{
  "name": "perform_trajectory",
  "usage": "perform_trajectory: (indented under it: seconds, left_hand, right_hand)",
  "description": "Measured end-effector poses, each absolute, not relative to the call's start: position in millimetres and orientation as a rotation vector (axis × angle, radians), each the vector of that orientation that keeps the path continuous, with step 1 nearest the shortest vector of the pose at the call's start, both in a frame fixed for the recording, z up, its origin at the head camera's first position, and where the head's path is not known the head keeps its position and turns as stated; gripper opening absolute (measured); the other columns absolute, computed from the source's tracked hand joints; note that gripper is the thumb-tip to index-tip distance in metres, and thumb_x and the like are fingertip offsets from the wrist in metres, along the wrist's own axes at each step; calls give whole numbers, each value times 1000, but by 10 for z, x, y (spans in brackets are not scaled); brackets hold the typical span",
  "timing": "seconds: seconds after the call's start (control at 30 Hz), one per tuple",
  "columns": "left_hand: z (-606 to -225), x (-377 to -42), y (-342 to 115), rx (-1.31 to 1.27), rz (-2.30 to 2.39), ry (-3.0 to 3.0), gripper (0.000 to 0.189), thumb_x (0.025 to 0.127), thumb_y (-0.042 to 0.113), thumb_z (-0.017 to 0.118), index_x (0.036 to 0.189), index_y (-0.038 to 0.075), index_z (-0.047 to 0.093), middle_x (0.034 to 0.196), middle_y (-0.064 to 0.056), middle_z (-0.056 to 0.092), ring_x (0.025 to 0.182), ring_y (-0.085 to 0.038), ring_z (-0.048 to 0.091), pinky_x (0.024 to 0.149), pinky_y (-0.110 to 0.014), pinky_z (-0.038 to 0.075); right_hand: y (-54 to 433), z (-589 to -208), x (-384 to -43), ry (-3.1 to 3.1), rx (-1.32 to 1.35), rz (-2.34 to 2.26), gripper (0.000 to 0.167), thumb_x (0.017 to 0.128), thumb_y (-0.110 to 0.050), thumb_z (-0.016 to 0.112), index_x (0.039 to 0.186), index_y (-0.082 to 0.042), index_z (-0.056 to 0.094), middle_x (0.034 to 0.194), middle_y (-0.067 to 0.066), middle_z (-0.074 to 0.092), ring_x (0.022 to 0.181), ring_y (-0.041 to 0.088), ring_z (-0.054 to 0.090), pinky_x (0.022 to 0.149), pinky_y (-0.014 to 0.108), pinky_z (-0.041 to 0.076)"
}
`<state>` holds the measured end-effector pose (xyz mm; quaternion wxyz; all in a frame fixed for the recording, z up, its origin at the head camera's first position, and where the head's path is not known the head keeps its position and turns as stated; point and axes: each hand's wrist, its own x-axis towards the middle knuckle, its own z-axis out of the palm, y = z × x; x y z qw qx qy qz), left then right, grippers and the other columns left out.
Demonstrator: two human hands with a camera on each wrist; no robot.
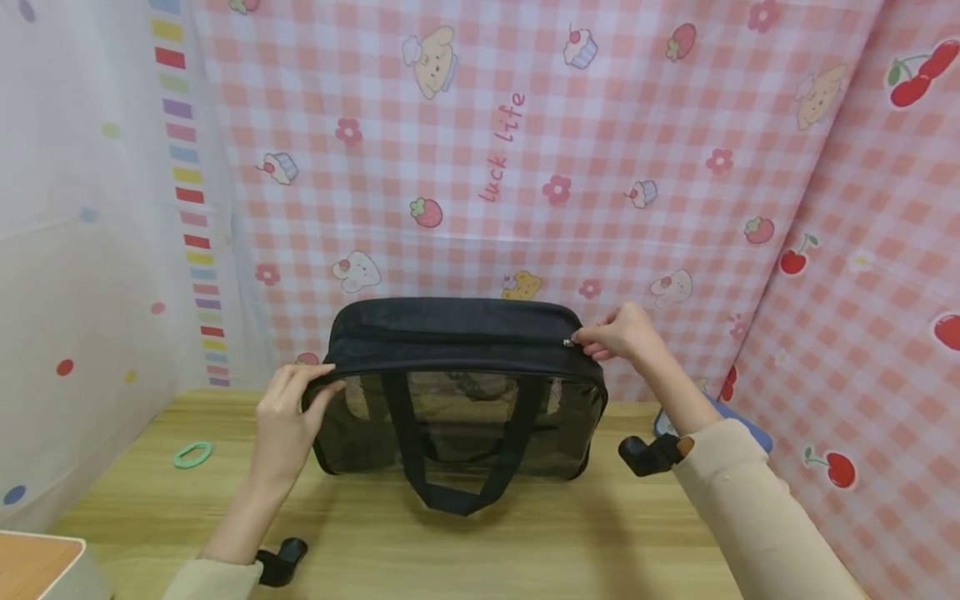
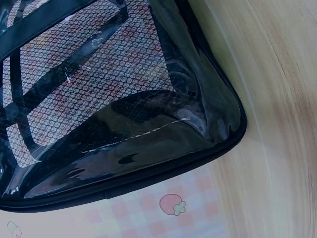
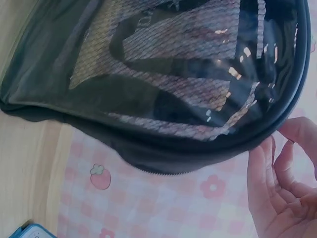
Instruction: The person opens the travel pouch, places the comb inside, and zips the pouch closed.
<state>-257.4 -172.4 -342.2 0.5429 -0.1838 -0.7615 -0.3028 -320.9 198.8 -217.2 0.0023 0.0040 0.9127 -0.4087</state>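
A black bag (image 1: 450, 358) with see-through panels stands upright on the wooden table, its strap handle (image 1: 457, 500) hanging down in front. My left hand (image 1: 288, 412) pinches the bag's upper left edge between thumb and fingers. At the right end of the top zipper, my right hand (image 1: 618, 332) pinches the zipper pull (image 1: 568, 342). A dark line runs along the zipper left of the pull. Close up, the left wrist view shows a clear panel (image 2: 148, 153) and mesh, but no hand. Zipper teeth (image 3: 166, 173) show in the right wrist view, beside my right fingers.
A green ring (image 1: 192, 455) lies on the table (image 1: 375, 550) at left. Behind my right forearm is a partly hidden blue object (image 1: 750, 427). A white-edged box (image 1: 45, 562) occupies the near left corner. Pink checked cloth (image 1: 480, 167) hangs behind the bag.
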Motion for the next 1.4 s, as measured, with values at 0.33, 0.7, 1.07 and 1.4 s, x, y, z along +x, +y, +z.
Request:
perform_trajectory:
  seconds: [0.33,0.7,1.07,1.4]
  left_hand:
    - [-3402,-2563,-1720,-433,-704,-1796,29,63,-9,76,90,-5,67,78,-16,58,75,-27,54,71,-13,39]
    - [-3409,-2575,-1720,-429,-714,-1808,28,64,-6,76,90,-5,66,78,-16,57,75,-26,53,70,-15,39]
    - [-3414,-2584,-1719,-428,-710,-1781,28,63,-6,77,90,-3,67,78,-15,59,73,-26,55,66,-22,41]
    - [-3414,-2575,-1725,-426,-718,-1798,27,65,-6,76,91,-3,67,79,-15,58,74,-26,55,66,-21,40]
  right_hand:
    - [2077,-2191,-3209,2806,51,-1333,27,81,-21,70,84,4,59,62,-1,67,58,7,66,62,24,57]
    - [2281,-2302,-3186,2746,33,-1428,34,82,-19,66,97,12,64,77,9,72,61,6,67,67,26,57]
    - [2428,-2405,-3154,2724,61,-1394,44,82,-29,67,102,9,59,107,22,66,67,2,66,72,26,57]
    - [2511,-2523,-3154,2712,153,-1405,48,80,-33,70,102,9,60,68,-4,68,62,4,66,67,26,57]
